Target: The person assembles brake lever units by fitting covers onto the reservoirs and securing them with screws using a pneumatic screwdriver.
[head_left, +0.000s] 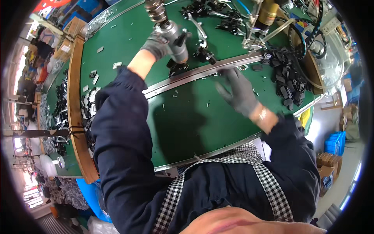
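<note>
My left hand [156, 46], in a grey glove, is closed round a grey metal power screwdriver [178, 48] that hangs from a coiled spring. The tool's lower end is over a black part [176, 67] at the metal rail [204, 71]. My right hand [240, 91], also gloved, is beside the rail with its fingers stretched out and the thumb apart; I see nothing in it. Close to its fingertips, another black part [204, 55] with a silver arm [200, 33] lies beyond the rail. Small screws [207, 104] are scattered on the green tabletop [179, 134].
Many black pieces [286, 78] are heaped at the right. A clamp-like fixture [255, 37] with a yellowish cylinder stands at the back right. A wooden board [76, 105] edges the table at left, beside pale flat pieces [89, 99]. More black assemblies [230, 24] lie at the back.
</note>
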### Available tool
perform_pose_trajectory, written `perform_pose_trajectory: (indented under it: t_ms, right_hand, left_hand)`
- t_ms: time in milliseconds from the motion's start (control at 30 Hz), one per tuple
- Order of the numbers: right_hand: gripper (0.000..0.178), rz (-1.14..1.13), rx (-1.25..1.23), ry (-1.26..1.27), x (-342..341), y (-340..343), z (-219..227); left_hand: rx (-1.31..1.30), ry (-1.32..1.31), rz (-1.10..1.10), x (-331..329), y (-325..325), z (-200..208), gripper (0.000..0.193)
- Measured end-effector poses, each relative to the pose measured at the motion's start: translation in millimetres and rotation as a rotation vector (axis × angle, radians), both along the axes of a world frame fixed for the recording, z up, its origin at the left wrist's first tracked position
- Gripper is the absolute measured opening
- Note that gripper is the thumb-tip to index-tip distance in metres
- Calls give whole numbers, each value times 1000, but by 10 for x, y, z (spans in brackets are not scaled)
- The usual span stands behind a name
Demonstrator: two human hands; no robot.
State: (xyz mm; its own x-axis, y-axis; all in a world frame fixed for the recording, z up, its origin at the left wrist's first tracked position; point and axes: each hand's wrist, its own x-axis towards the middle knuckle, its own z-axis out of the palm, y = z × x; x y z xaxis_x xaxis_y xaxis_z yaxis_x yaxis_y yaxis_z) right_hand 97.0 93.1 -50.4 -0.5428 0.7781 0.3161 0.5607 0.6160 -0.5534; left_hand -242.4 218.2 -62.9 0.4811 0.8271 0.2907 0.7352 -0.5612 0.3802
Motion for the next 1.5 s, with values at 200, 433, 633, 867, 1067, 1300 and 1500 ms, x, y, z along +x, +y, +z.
perform_pose_trajectory:
  t_ms: [200, 433, 633, 867, 1067, 1300, 1500]
  right_hand:
    - [77, -131, -179, -294, -629, 914, -45]
    - [50, 58, -261, 169, -657, 982, -412]
    - [44, 270, -984, 764, -722, 1097, -532]
    - [50, -299, -45, -131, -1325, 1934, -376]
    - [47, -271, -364, -244, -1550, 2039, -234]
    - [36, -58, -329, 232, -228, 554, -13]
    - [44, -128, -60, -385, 747, -1020, 8]
  left_hand:
    - [110, 741, -109, 516, 301, 146, 96]
    - [51, 739, -69, 356, 11, 191, 68]
    - [-130, 897, 160, -125, -850, -13, 35]
    - [-90, 790, 427, -116, -2218, 43, 33]
    - [-438, 453, 706, 287, -3055, 211, 28]
    - [-243, -3, 809, 805, -3380, -83, 46]
    - [-301, 205, 926, 1226, -3103, -312, 50]
